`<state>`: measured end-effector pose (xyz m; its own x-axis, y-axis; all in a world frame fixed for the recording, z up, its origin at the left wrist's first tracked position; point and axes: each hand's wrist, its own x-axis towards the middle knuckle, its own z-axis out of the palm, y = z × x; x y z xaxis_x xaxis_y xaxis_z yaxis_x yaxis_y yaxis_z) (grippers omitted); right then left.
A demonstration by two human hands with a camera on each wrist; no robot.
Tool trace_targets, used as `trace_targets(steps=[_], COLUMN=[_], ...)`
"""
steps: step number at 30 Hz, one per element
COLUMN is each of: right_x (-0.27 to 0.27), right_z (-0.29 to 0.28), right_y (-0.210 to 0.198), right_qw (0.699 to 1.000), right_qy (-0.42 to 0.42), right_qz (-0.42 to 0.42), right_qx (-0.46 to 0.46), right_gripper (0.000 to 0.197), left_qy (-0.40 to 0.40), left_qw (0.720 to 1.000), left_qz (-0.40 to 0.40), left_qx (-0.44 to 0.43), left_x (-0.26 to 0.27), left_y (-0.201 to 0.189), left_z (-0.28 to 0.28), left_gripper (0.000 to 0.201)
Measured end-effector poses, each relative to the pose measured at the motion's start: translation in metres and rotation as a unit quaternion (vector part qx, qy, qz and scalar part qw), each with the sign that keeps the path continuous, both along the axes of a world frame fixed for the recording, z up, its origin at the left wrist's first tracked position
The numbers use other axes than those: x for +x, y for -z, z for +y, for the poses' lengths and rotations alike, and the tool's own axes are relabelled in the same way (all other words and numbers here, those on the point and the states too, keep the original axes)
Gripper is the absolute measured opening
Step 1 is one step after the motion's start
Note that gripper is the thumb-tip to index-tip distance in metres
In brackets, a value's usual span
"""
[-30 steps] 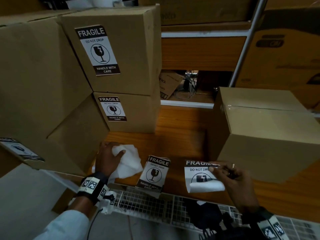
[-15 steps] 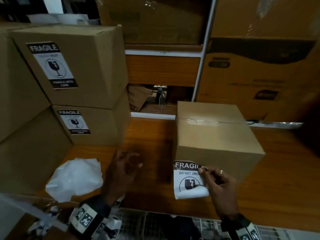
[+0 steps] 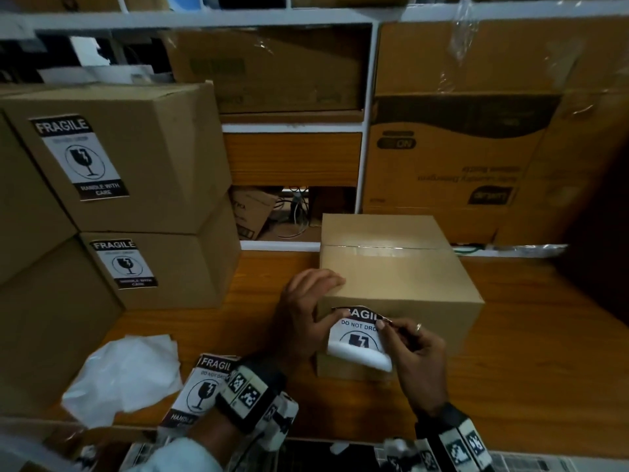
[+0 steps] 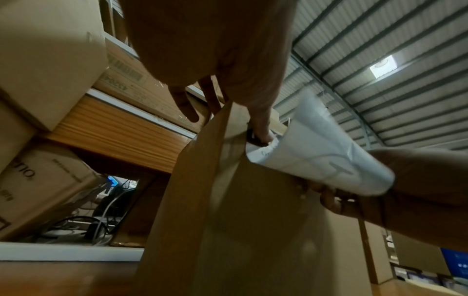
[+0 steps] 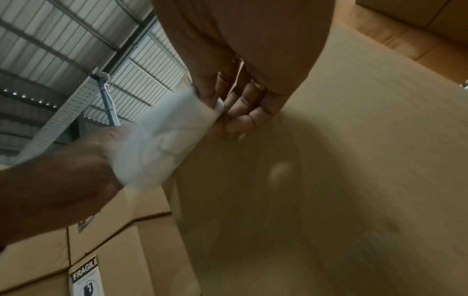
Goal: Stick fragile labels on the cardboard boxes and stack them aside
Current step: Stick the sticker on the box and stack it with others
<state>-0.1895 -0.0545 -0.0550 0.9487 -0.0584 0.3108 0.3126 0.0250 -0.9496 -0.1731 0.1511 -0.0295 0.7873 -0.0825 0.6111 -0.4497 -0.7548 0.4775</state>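
A plain taped cardboard box [image 3: 398,287] stands on the wooden table [image 3: 531,362], in the middle. A white fragile label [image 3: 357,338] lies against the top of its front face, its lower edge curling away from the cardboard. My left hand [image 3: 320,301] drapes its fingers over the box's top left corner, and its thumb presses the label's upper left corner onto the box. My right hand [image 3: 386,323] pinches the label's upper right corner. The left wrist view shows the thumb [image 4: 263,136] on the curled label [image 4: 316,160]. The right wrist view shows the pinch [image 5: 220,108].
Two labelled boxes [image 3: 136,158] [image 3: 170,270] are stacked at the left against bigger cartons. Crumpled white backing paper [image 3: 126,376] and a pile of spare labels [image 3: 204,390] lie near the front edge. Shelves with large cartons [image 3: 459,148] stand behind.
My left hand left the crumpled paper, crossed the table and came to the box's corner and the label. My right hand brought the label from the table's front edge to the box's front face.
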Motion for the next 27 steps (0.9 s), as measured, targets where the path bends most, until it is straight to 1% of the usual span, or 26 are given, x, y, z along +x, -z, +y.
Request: trace_targets(steps=[4,7,9,11,13,15,17,18,19,21,23,27], right_x=[0.004,0.006,0.008,0.011,0.014,0.014,0.016,0.020,0.025,0.034,0.042,0.049], right_z=[-0.002,-0.007,-0.011,-0.018,-0.024,-0.022,-0.016,-0.012,-0.009,-0.005,-0.006,-0.014], right_y=[0.001,0.001,0.004,0.006,0.006,0.001,-0.004,-0.006,-0.007,-0.008,-0.007,0.002], right_qw=[1.000,0.996,0.986,0.965,0.940,0.904,0.863,0.852,0.849,0.860,0.866,0.868], right_qy=[-0.011,0.012,0.055,0.100,0.140,0.188,0.227,0.233,0.232,0.219,0.215,0.218], right_qz=[-0.001,-0.016,-0.043,-0.091,-0.155,-0.217,-0.248,-0.246,-0.238,-0.210,-0.209,-0.240], right_qx=[-0.019,-0.089,-0.153,-0.224,-0.269,-0.317,-0.377,-0.399,-0.411,-0.409,-0.400,-0.375], right_gripper=[0.009,0.012,0.015,0.003,0.025,0.035,0.048,0.055,0.060,0.062,0.058,0.048], left_qy=[-0.001,-0.011,-0.013,-0.016,-0.023,-0.031,-0.034,-0.035,-0.036,-0.037,-0.041,-0.045], left_qw=[0.999,0.998,0.997,0.996,0.995,0.995,0.994,0.993,0.992,0.990,0.989,0.989], left_qz=[-0.032,-0.063,-0.073,-0.083,-0.091,-0.095,-0.100,-0.105,-0.112,-0.125,-0.132,-0.135], left_qx=[-0.001,0.001,0.000,-0.008,-0.021,-0.030,-0.039,-0.043,-0.046,-0.048,-0.049,-0.048], left_x=[0.007,0.007,0.007,0.008,0.008,0.008,0.007,0.007,0.008,0.011,0.014,0.017], left_y=[0.010,0.014,0.015,0.017,0.018,0.019,0.020,0.021,0.022,0.027,0.030,0.030], left_z=[0.005,0.005,0.003,0.002,0.000,-0.005,-0.009,-0.011,-0.012,-0.013,-0.014,-0.015], left_gripper=[0.048,0.047,0.046,0.045,0.045,0.045,0.044,0.043,0.043,0.041,0.041,0.040])
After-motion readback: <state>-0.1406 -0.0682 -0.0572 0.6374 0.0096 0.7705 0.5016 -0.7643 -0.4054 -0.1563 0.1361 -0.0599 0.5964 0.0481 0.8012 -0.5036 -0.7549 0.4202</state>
